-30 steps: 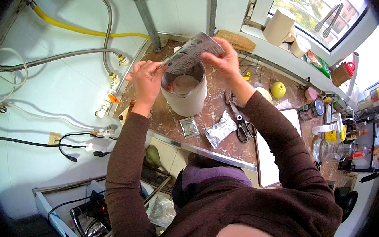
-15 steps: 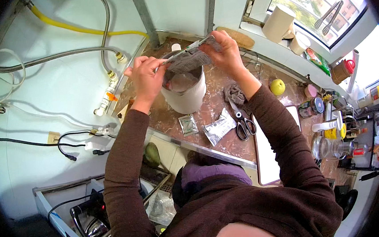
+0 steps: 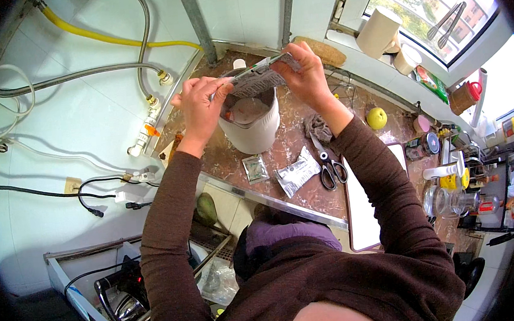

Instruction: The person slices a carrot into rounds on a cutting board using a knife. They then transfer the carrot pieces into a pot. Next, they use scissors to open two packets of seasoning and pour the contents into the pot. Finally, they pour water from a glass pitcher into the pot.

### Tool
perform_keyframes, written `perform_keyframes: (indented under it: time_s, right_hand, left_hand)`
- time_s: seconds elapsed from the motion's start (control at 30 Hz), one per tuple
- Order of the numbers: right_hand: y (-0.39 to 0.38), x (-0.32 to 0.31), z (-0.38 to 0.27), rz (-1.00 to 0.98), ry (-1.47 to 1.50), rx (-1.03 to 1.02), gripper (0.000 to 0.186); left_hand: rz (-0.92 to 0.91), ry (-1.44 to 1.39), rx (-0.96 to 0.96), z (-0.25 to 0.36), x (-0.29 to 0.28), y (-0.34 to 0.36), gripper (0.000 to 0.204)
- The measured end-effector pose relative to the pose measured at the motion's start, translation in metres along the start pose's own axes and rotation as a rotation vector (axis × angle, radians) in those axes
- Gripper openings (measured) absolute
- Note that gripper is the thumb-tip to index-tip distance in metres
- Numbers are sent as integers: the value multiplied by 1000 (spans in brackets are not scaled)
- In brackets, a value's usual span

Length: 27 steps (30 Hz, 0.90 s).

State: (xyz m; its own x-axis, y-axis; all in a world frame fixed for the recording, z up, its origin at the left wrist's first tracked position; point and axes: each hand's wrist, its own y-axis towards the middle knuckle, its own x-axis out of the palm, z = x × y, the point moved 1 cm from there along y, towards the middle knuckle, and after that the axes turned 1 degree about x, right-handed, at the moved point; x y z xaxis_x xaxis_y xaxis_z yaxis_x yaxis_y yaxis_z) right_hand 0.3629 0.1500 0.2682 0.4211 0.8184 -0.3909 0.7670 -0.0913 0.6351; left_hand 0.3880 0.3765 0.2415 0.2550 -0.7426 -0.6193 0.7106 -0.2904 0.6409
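Both my hands grip a printed packet [image 3: 256, 79], held tilted above a tall white pot [image 3: 251, 135] on the brown countertop. My left hand [image 3: 201, 107] pinches the packet's left end between thumb and fingers. At its right end, my right hand [image 3: 305, 78] is closed on the edge. Inside the pot lies a pale, whitish mass with orange bits [image 3: 246, 109]; the packet hides part of the pot's far rim. On the near counter lie a small flat sachet [image 3: 256, 168], a silver-white pouch [image 3: 297, 172] and black-handled scissors [image 3: 332, 172].
A crumpled grey cloth [image 3: 318, 128] lies right of the pot, with a yellow-green apple [image 3: 376, 118] beyond it. The white cutting board [image 3: 364, 212] is under my right forearm. Jars [image 3: 430, 142] crowd the right side. Hoses [image 3: 81, 78] run along the left wall.
My hands and the packet have shifted only slightly, with the packet's angle changing a little. More orange bits show in the pot.
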Motion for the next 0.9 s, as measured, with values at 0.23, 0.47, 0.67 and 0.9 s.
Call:
perform_keyframes:
  time_s: [0.23,0.47,0.67,0.9]
  right_hand:
    - [-1,0,1,-27,-2,-9,20]
    - [-1,-1,0,-40,-19,-37,21]
    - [0,-1,8,-105,-4,37,30]
    - [-17,-9,23,-292,71,178,34]
  left_hand:
    - [34,73,28,11,0,7,17]
    - [69,4,25,6,5,7,15]
    - [75,-29,15,6,5,5,17]
    - [133,-81,7,6,2,-9,17]
